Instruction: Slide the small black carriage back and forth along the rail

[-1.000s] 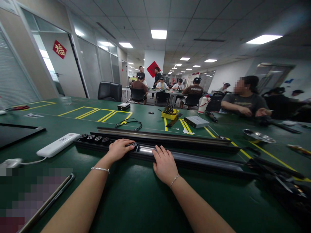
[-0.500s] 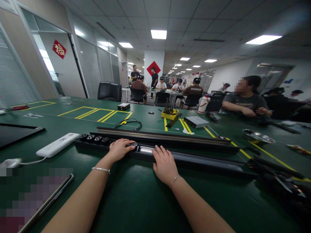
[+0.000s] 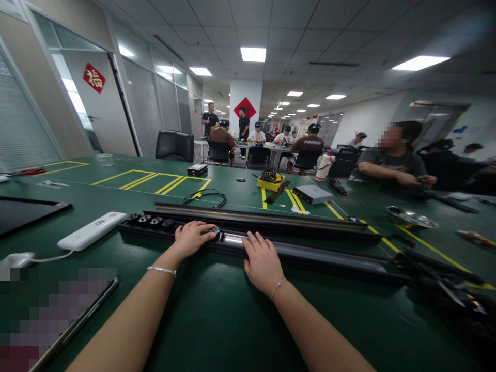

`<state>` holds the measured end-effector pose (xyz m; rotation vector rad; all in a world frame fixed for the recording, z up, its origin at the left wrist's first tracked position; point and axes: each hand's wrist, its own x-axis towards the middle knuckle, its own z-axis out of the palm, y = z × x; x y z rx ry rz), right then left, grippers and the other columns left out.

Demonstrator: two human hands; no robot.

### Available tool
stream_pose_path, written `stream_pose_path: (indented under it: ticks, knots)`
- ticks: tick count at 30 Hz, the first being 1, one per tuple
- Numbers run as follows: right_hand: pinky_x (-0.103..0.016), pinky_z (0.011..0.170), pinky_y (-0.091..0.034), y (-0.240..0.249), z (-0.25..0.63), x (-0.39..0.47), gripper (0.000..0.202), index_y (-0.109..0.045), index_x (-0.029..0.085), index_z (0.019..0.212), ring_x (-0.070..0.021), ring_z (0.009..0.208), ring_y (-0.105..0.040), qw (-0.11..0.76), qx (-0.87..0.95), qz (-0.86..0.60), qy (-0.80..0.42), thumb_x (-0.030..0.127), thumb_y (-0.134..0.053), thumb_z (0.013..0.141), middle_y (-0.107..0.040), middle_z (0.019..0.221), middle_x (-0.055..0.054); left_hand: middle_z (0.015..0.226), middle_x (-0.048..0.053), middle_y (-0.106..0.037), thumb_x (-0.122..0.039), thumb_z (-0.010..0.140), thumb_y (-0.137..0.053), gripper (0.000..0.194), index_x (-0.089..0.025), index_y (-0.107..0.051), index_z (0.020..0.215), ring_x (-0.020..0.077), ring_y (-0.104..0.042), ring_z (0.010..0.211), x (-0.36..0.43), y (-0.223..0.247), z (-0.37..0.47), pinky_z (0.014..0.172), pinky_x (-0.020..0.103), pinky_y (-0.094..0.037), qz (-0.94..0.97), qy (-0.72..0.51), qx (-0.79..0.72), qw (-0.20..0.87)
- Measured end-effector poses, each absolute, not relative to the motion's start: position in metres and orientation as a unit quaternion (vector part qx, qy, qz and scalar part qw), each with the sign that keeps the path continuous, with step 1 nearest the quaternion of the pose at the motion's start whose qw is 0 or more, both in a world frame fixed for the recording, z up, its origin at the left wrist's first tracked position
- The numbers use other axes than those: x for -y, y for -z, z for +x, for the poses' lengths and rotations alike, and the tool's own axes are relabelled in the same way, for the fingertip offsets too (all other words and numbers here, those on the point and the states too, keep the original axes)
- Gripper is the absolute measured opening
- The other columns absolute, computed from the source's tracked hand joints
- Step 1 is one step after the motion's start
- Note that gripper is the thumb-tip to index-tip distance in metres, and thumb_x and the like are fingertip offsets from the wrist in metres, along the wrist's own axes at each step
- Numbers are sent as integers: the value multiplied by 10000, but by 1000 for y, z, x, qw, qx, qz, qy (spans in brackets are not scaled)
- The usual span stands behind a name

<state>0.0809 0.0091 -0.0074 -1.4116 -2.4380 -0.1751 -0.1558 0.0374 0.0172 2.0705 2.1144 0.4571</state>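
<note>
A long black tray (image 3: 329,259) lies across the green table, with several small dark metallic parts (image 3: 156,221) in its left end. My left hand (image 3: 190,238) rests over the tray, fingers spread, its thumb by a round metallic part (image 3: 214,232). To the right, my right hand (image 3: 264,261) lies with fingers apart on the tray's near edge and holds nothing. Just behind runs a second long black piece (image 3: 271,222), roughly parallel. What lies under my left palm is hidden.
A white power strip (image 3: 92,231) lies left of the tray, a phone (image 3: 77,325) nearer. Beyond are a yellow box of cables (image 3: 270,182), a grey box (image 3: 312,194) and a metal bowl (image 3: 413,217). A person (image 3: 391,157) sits at the right.
My hands have not visibly moved. The person at the right has shifted slightly and moved their hands; people standing in the background have changed position a little.
</note>
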Motion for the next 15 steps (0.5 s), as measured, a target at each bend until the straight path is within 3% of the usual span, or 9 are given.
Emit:
stream_pose_path:
  ticks: [15]
  knots:
    - [-407,1034,-171,5,79,-8,540,-383,225,1314,-231,1298,-232,150,851,-499,61,281,-452,781,-312,1418,-57,1271,-19,-508,-566,793,-358,380,-462,-528,1116,272,-337,1230,-37,-16,-155,971,596,-161,688,-150,-706,76]
